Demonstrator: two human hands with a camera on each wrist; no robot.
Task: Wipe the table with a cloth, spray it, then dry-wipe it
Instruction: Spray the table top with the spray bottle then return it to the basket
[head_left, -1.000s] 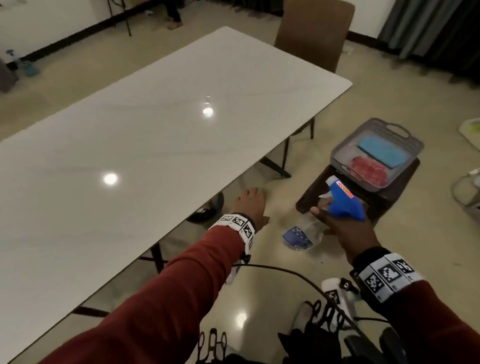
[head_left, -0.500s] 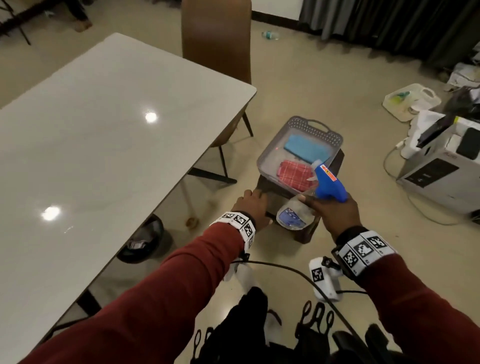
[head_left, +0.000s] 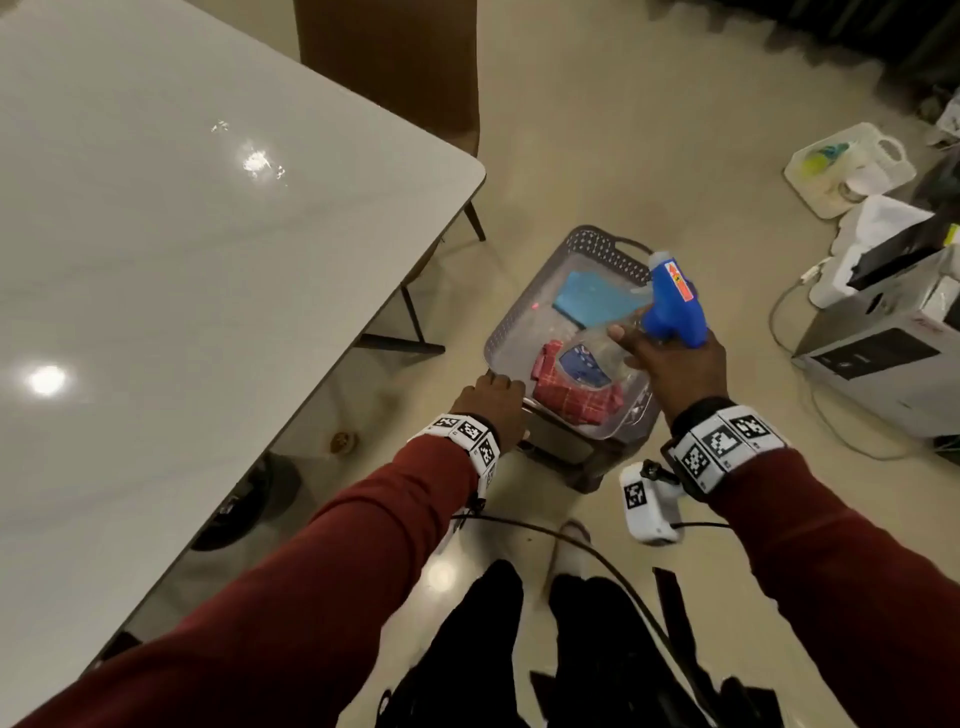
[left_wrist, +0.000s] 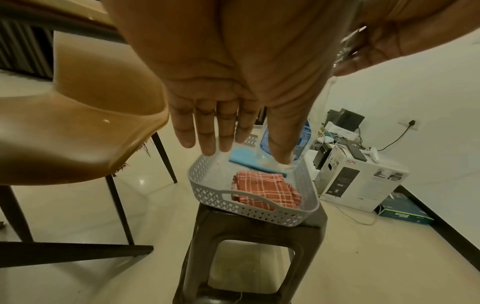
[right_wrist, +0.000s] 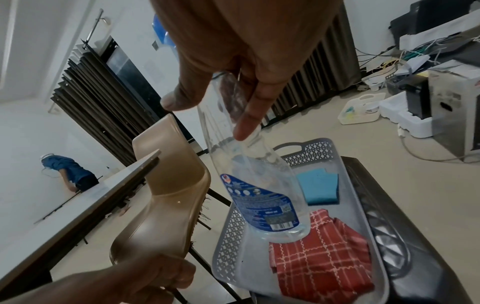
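The white table (head_left: 171, 270) fills the left of the head view. A grey basket (head_left: 524, 322) stands on a dark stool (left_wrist: 249, 253) to its right. Inside lie a red checked cloth (head_left: 576, 402) and a blue cloth (head_left: 589, 299). My right hand (head_left: 670, 364) grips the clear spray bottle (right_wrist: 259, 185) by its neck, under the blue trigger head (head_left: 675, 306). The bottle hangs tilted over the basket, its base just above the red cloth (right_wrist: 319, 267). My left hand (head_left: 493, 400) is at the basket's near left corner. Its fingers (left_wrist: 207, 142) are straight and hold nothing.
A brown chair (head_left: 395, 67) is tucked at the table's end, close to the basket. To the right, boxes (head_left: 883, 353), a white basket (head_left: 847, 166) and cables lie on the floor. Far off, a person (right_wrist: 67, 172) crouches by the wall.
The view has swung right and down toward the stool. My right hand has carried the spray bottle from beside the stool to over the basket. My left hand has come up to the basket.
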